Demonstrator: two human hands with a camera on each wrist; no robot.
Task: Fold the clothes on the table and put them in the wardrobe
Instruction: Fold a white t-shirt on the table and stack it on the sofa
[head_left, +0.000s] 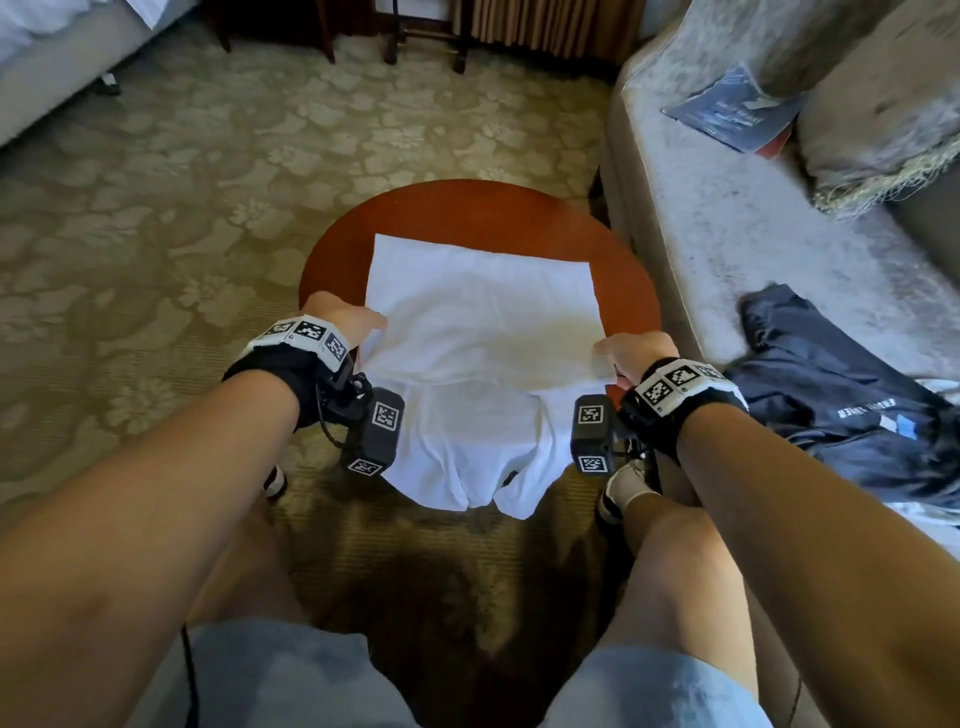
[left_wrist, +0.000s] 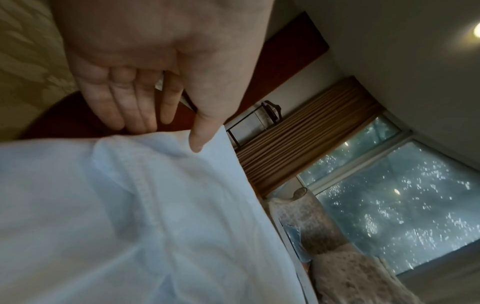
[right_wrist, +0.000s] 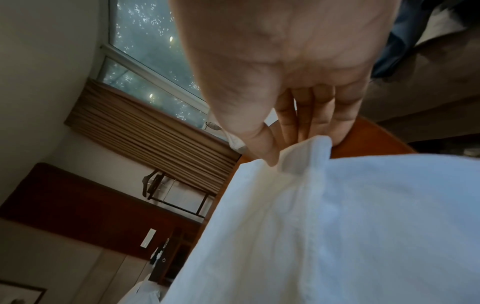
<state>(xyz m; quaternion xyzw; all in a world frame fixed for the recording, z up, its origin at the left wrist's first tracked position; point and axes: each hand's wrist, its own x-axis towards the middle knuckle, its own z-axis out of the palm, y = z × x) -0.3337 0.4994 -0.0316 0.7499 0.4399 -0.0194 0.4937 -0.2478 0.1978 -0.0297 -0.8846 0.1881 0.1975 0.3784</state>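
The white cotton T-shirt (head_left: 480, 332) lay across the round reddish wooden table (head_left: 467, 208), its near end hanging off at six o'clock. The left hand (head_left: 340, 319) at nine o'clock and right hand (head_left: 634, 353) at three pinched its side edges, probably to fold it evenly.

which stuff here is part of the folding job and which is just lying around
Part of the job:
white garment, spread on the round wooden table
left hand and right hand, each pinching a side edge of it

Just lying about:
dark blue garment on the sofa, though it may be next
blue booklet
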